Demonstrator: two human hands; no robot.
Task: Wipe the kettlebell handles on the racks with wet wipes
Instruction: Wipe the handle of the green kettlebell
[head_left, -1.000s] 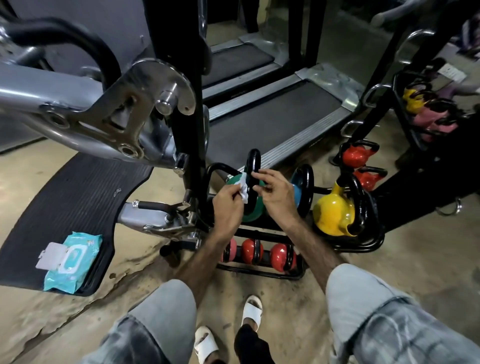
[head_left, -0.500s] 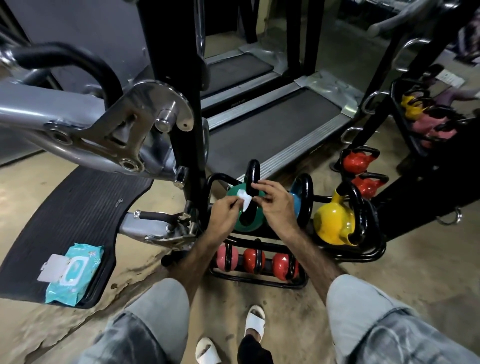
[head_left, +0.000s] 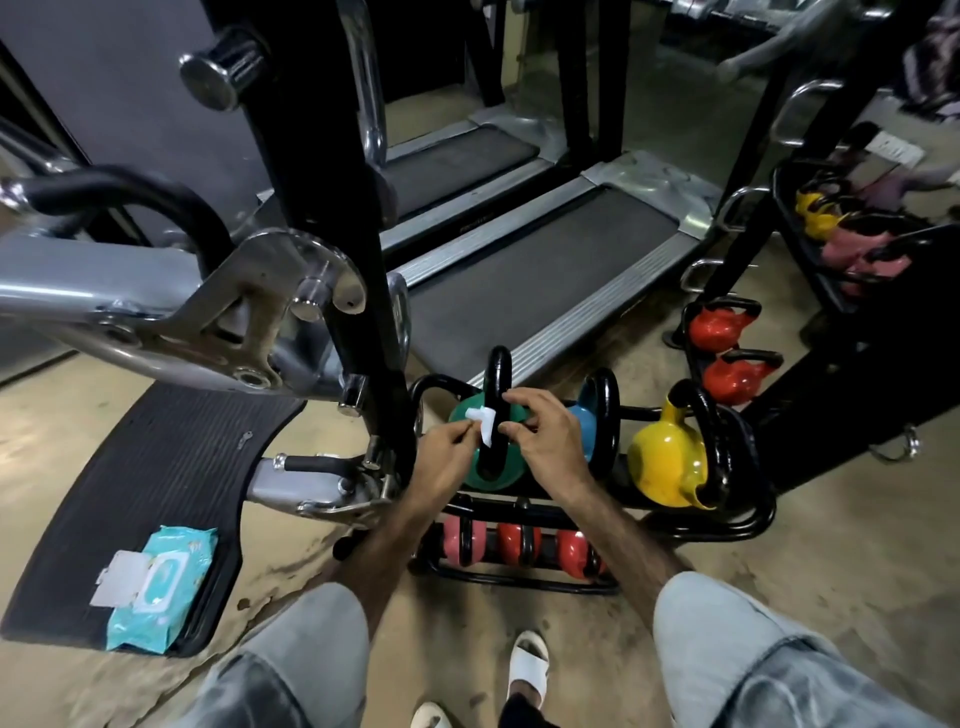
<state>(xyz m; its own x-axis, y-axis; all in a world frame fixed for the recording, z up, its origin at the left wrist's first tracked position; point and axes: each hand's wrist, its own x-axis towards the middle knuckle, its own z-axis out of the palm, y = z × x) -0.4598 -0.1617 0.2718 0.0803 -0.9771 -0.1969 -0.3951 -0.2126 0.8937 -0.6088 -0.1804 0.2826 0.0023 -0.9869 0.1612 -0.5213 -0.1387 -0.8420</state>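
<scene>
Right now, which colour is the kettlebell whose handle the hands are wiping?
Green kettlebell, with a black handle; head view.

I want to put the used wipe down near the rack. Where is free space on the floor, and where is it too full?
Bare concrete floor lies right of the yellow kettlebell. The black mat is free above the wipes pack. It is crowded at the rack, where both hands work at the green kettlebell, and beside the machine base.
</scene>
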